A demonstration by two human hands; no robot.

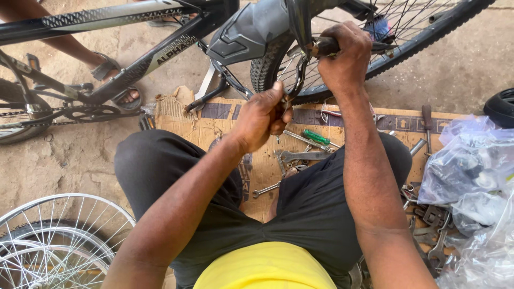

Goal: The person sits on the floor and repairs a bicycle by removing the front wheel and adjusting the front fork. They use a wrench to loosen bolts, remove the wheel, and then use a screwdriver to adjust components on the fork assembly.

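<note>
A big black metal bicycle (160, 48) lies across the top, toward twelve o'clock. The right hand (342, 56) wraps tight around a dark tool handle (324, 47) by the spoked wheel (385, 32). At seven o'clock from it, the left hand (262, 115) pinches a thin bent metal piece (297, 80).

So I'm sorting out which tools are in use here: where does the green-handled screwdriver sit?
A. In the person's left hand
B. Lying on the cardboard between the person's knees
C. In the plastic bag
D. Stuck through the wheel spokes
B: the green-handled screwdriver lies loose on the cardboard among spanners, while the left hand and right hand are both up at the bicycle wheel.
</note>
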